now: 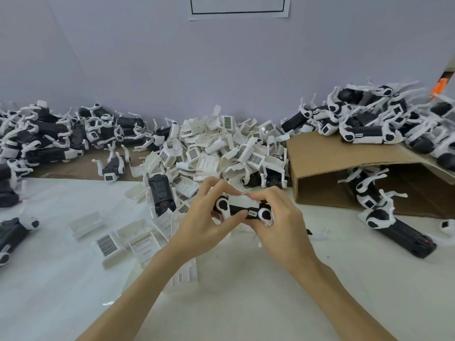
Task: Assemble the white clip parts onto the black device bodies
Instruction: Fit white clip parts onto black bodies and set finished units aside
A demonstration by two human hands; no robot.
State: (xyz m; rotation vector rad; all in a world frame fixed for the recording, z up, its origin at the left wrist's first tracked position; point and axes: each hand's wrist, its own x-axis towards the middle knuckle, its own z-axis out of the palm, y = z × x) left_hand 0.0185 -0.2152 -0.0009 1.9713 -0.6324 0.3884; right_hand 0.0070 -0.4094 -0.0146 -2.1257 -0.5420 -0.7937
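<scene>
Both hands hold one black device body [251,213] with white leg joints just above the table's middle. A white clip part [242,201] sits on its top side. My left hand [204,222] grips the body's left end, thumb along the front. My right hand [278,217] grips the right end, with a fingertip pressing on the clip's top edge. Behind the hands lies a heap of loose white clip parts [221,148]. Another black body [161,195] lies bare side up at the heap's left front.
Piles of black-and-white devices fill the back left [49,139] and sit on a tipped cardboard box [344,168] at the right. More devices lie under the box flap [384,217] and at the left edge [14,232]. Loose clips [110,244] are scattered on the white table.
</scene>
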